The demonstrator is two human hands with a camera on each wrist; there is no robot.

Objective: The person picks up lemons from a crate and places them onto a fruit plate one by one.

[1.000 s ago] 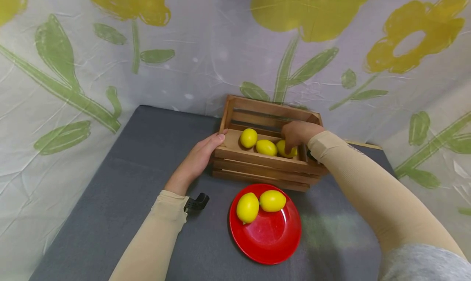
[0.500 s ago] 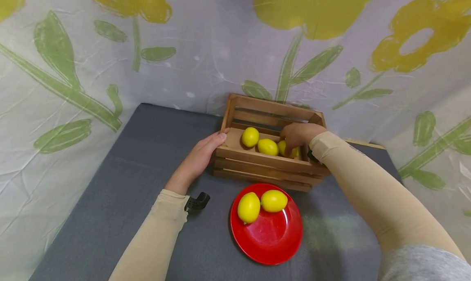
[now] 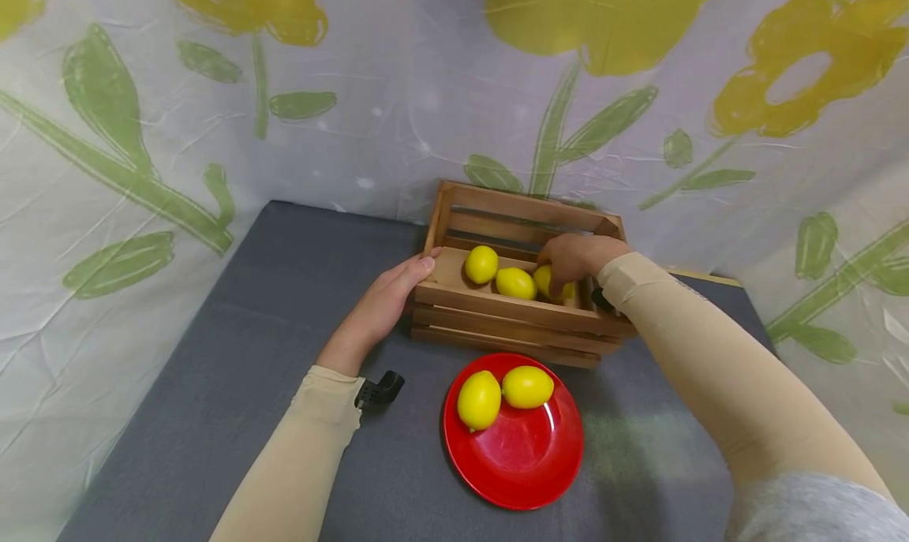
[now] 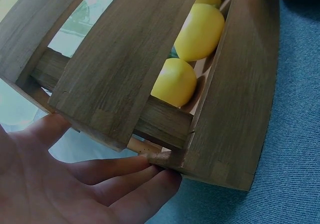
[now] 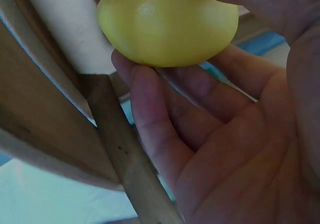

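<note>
I go to the right hand (image 3: 578, 256) first, since it's the near one; it's down inside the right end of the wooden crate (image 3: 507, 309), thumb on one side and bent fingers on the other, pinching the end lemon (image 5: 167, 28) between them. In my right wrist view that lemon's long axis runs broadly across the frame, fingertips meeting its flank rather than a tip; in the head view the right hand covers too much for me to tell its tilt, or whether it touches the crate's floor.

The left hand (image 3: 387, 297) is well apart, over at the crate's opposite end; its fingers lie fairly straight against the wood, wrapped round nothing; I'd judge it's there to steady; between the two hands sit the left lemon (image 3: 481, 264) and the middle lemon (image 3: 516, 284), the latter just beside the pinched one.

Here's the relation I think it all hangs on: the crate's front stands between the end lemon and the red plate (image 3: 514, 463); the plate rests on the dark tabletop (image 3: 284, 305), on the person's side of the crate, a little left of the right hand; any way out toward it looks to be up over the rim; two plate lemons (image 3: 479, 401) occupy its left and far parts, its near part bare.
</note>
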